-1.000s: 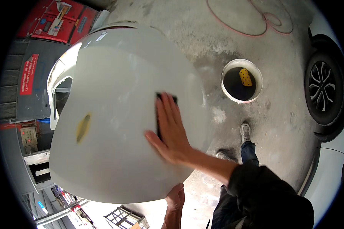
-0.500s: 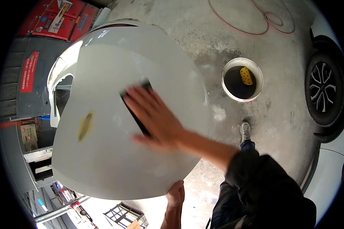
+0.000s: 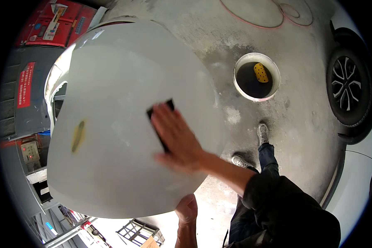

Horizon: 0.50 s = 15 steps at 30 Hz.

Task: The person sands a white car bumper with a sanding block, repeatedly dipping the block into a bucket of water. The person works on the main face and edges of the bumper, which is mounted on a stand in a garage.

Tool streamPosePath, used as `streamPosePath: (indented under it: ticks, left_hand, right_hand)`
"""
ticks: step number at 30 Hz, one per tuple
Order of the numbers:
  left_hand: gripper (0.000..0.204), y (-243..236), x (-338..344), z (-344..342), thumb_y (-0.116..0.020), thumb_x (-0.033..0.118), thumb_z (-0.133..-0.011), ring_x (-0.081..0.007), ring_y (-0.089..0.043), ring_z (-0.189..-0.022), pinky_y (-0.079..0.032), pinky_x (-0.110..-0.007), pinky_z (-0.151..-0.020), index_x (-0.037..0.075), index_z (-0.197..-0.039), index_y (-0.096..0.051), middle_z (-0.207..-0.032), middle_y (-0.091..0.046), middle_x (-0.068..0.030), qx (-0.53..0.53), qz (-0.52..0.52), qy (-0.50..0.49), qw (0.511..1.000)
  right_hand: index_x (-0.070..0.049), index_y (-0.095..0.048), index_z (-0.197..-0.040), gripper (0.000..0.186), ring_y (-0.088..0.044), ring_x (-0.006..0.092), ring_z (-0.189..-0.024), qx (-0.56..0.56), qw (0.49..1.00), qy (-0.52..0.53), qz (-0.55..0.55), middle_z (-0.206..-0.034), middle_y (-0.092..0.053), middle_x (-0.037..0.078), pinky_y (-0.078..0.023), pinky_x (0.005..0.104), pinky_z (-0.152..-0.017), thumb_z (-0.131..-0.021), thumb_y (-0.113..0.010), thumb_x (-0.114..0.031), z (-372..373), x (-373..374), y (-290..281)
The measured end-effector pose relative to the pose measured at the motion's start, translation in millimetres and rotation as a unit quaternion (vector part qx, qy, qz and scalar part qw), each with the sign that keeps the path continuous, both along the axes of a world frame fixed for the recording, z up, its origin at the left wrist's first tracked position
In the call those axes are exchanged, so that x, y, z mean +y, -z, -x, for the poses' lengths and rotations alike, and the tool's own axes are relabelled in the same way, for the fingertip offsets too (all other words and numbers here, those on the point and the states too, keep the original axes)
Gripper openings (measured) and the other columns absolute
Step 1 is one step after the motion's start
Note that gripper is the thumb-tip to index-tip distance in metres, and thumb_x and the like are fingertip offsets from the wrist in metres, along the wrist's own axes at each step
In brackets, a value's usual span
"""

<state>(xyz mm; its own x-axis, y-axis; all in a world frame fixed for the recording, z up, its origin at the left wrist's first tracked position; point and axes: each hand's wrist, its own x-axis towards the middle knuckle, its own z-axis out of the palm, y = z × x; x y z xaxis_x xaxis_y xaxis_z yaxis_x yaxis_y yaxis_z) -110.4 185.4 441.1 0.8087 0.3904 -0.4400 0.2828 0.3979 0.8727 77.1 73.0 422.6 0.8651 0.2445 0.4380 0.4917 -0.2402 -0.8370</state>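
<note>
A large, smooth, pale grey car body panel [image 3: 111,177] fills the middle and left of the head view. My right hand [image 3: 180,144] lies flat on it, fingers together and thumb out to the side. Under the palm is a dark rectangular sheet of sandpaper [image 3: 170,104]; its far end and left edge show, and the rest is covered. At the panel's near edge my left hand [image 3: 187,208] is curled round the rim, its fingers hidden beneath. A yellowish patch with a dark centre [image 3: 78,136] marks the panel's left part.
Right of the panel, a white bucket [image 3: 237,84] on the concrete floor holds dark liquid and a yellow spotted sponge [image 3: 260,73]. A pinkish hose [image 3: 252,22] lies beyond. A car wheel [image 3: 345,87] stands far right, a metal frame [image 3: 138,231] near the bottom, red cabinets [image 3: 49,25] far left.
My right hand has slid right and a little nearer with the sandpaper under it. My left hand still grips the rim. The whole view has shifted slightly, and a second shoe shows.
</note>
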Motion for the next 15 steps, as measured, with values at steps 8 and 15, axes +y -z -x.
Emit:
streamPosePath:
  ticks: [8,15]
  left_hand:
    - [0.047,6,8,-7,-0.051,-0.007,-0.063,-0.021,-0.056,-0.109,-0.044,-0.035,-0.101,0.005,-0.107,-0.061,-0.108,-0.059,-0.0044,-0.03,-0.01,0.068,0.997]
    - [0.049,-11,-12,-12,-0.051,-0.007,-0.064,-0.0214,-0.056,-0.114,-0.044,-0.036,-0.104,0.003,-0.111,-0.06,-0.112,-0.06,-0.0061,-0.011,0.011,-0.01,1.0]
  right_hand:
    - [0.007,-0.012,-0.154,0.084,-0.007,0.0408,-0.151,0.23,0.945,0.223,-0.072,-0.161,-0.012,0.027,-0.008,0.0524,-0.121,-0.099,-0.045,-0.048,-36,2,41]
    - [0.002,-0.011,-0.156,0.084,-0.008,0.0406,-0.152,0.083,0.988,0.113,-0.057,-0.163,-0.009,0.023,-0.007,0.0564,-0.121,-0.097,-0.053,-0.041,53,17,50]
